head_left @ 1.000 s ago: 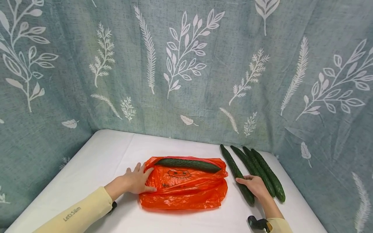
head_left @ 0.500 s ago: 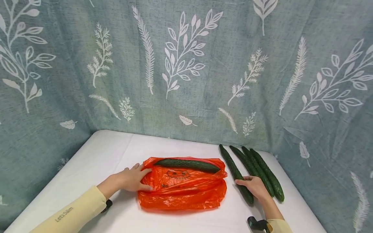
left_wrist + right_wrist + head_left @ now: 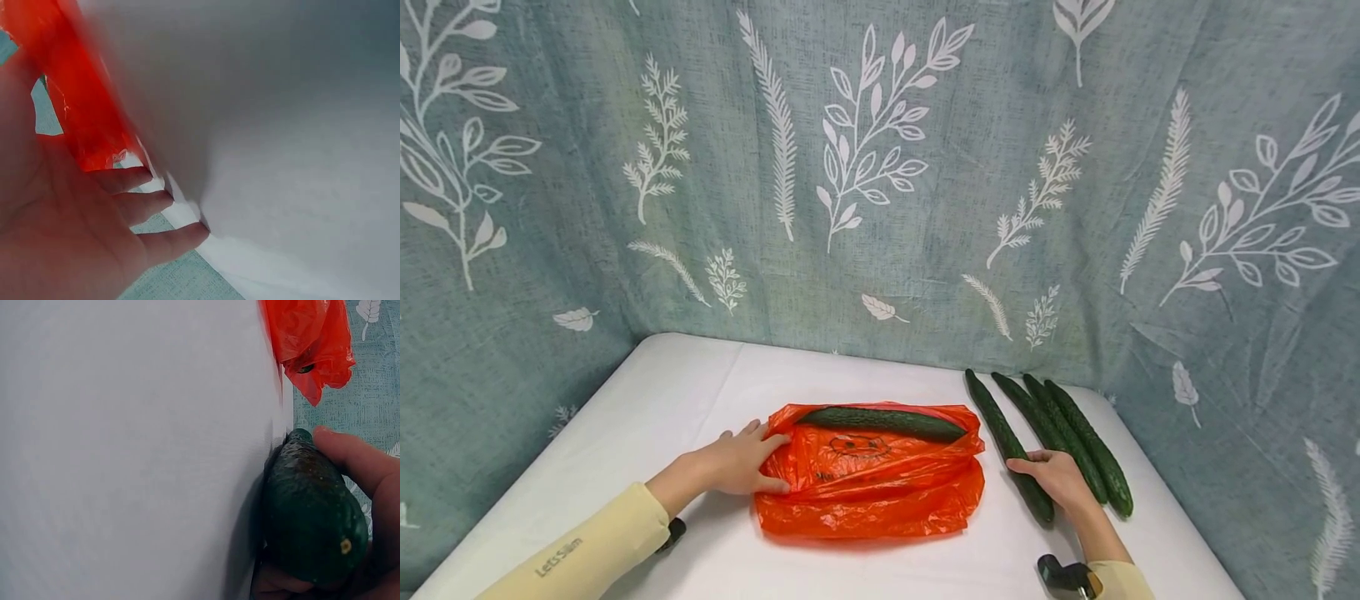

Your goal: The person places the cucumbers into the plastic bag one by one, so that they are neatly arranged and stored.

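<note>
A crumpled red plastic bag (image 3: 868, 508) lies flat in the middle of the table, with one cucumber (image 3: 887, 422) lying lengthwise along its open far side. At the bag's left end my left hand (image 3: 741, 460) rests with spread fingers, its thumb over the plastic; in the left wrist view its fingertips (image 3: 203, 232) meet the white table surface. To the right of the bag, my right hand (image 3: 1054, 477) holds another cucumber (image 3: 312, 512) near its thick close end. The thumb lies on one side of it and curled fingers show at the other side.
Right of the held cucumber, several more cucumbers (image 3: 1093, 446) lie side by side on the white table (image 3: 700, 392). A teal curtain (image 3: 880, 183) with a leaf print stands behind and along both sides of the table.
My left hand has shifted slightly left, drawing its thumb back toward the bag's left edge. My right hand and the cucumber it holds look the same.
</note>
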